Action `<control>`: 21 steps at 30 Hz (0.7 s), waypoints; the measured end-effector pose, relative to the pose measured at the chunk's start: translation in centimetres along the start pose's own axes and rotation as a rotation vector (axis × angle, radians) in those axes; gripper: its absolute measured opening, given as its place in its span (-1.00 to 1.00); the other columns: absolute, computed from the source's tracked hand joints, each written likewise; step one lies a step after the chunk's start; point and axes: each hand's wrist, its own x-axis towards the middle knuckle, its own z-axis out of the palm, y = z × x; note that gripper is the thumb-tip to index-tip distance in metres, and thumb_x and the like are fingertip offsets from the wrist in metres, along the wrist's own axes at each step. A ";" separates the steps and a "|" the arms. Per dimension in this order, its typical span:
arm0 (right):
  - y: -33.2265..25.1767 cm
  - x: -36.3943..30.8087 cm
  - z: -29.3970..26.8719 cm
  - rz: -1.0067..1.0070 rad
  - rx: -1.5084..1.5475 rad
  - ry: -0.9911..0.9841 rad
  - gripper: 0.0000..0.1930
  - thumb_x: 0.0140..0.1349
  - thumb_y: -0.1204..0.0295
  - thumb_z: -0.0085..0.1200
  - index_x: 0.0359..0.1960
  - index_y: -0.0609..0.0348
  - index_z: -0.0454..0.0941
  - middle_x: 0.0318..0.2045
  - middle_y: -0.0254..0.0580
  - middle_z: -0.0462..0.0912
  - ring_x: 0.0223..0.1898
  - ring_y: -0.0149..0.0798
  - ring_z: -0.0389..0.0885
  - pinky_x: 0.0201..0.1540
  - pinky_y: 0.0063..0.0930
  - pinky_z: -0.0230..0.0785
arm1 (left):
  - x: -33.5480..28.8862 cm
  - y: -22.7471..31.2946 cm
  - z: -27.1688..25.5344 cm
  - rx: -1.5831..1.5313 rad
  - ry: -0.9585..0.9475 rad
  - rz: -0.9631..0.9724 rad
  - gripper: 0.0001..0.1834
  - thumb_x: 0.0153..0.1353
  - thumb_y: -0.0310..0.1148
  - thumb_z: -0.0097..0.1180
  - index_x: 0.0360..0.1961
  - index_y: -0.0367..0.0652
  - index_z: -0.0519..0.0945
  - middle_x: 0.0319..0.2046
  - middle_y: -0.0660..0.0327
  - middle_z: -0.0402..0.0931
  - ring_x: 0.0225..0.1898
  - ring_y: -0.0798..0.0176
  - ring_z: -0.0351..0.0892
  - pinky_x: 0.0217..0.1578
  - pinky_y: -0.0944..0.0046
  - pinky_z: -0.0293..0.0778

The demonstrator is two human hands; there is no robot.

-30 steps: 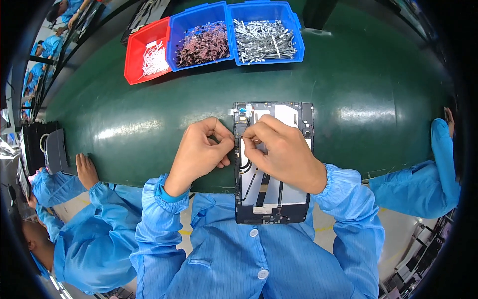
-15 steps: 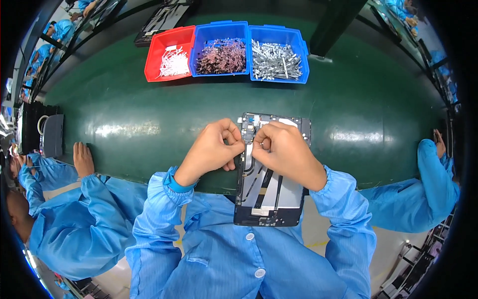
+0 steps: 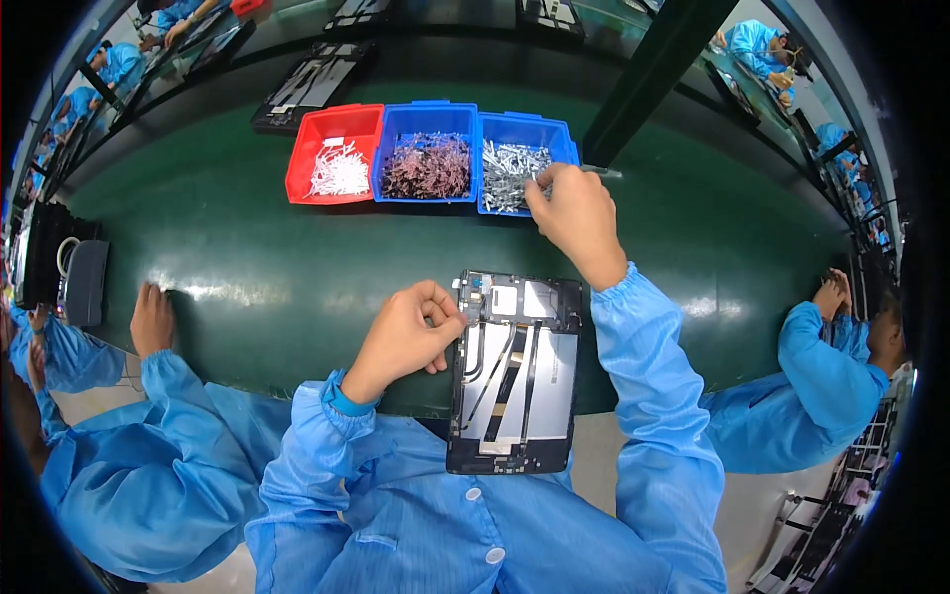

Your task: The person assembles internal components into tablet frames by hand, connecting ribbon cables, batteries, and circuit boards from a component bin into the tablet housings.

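Observation:
An opened tablet [image 3: 554, 386], its inside facing up with dark cables and pale panels, lies at the table's near edge and juts over it. My left hand [image 3: 408, 337] is at its upper left edge, thumb and forefinger pressed together; anything between them is too small to make out. My right hand [image 3: 577, 220] reaches over the front right of a blue bin [image 3: 564, 144] of silvery strips [image 3: 510, 168]. Its thumb and forefinger are pinched down at the strips, and what they grip is hidden.
Left of that bin stand a blue bin [image 3: 426, 111] of reddish-brown small parts and a red bin [image 3: 297, 163] of white strips. Behind them are another opened tablet [image 3: 315, 84] and a dark post [image 3: 643, 89]. Co-workers' hands [image 3: 152, 319] rest at both sides of the green table [image 3: 247, 247].
My right hand has left the tablet and moved forward to the right blue bin. My left hand stays pinched at the tablet's left edge. The view has shifted, showing more of the far side.

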 end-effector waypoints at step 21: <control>-1.5 -4.5 0.3 0.089 1.044 -0.345 -0.83 0.26 0.46 0.30 -0.24 0.35 0.72 -0.42 -0.32 0.70 -0.38 -0.60 0.52 -0.34 -0.68 0.39 | -0.4 -0.6 -0.4 -0.121 0.013 -0.017 -0.81 0.30 -0.39 0.23 -0.26 -0.28 0.50 -0.55 0.30 0.49 -0.69 0.50 0.45 -0.75 0.48 0.35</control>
